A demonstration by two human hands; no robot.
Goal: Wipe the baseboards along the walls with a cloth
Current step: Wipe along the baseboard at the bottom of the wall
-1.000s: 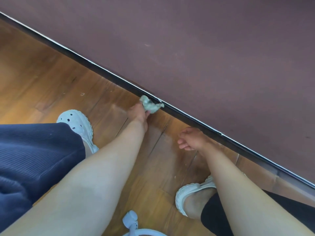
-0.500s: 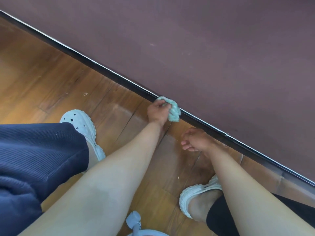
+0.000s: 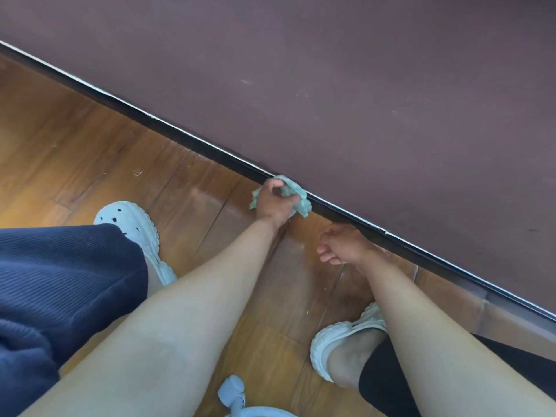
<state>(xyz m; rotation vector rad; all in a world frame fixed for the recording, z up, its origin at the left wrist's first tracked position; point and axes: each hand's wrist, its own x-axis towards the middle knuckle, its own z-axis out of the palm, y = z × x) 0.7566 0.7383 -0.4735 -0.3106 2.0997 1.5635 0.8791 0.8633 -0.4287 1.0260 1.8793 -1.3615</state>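
Now | left hand (image 3: 274,203) grips cloth (image 3: 298,194) against baseboard (image 3: 192,143) | right hand (image 3: 343,245) loose

From head height, one close view is aimed steeply down at the dark narrow baseboard strip (image 3: 210,152), which is seen crossing from far left to near right.

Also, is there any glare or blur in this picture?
Head view: a pale sheen on the wooden floor beside the left hand; the cloth looks slightly soft; the left forearm looms large near the lens; the wall is evenly lit.
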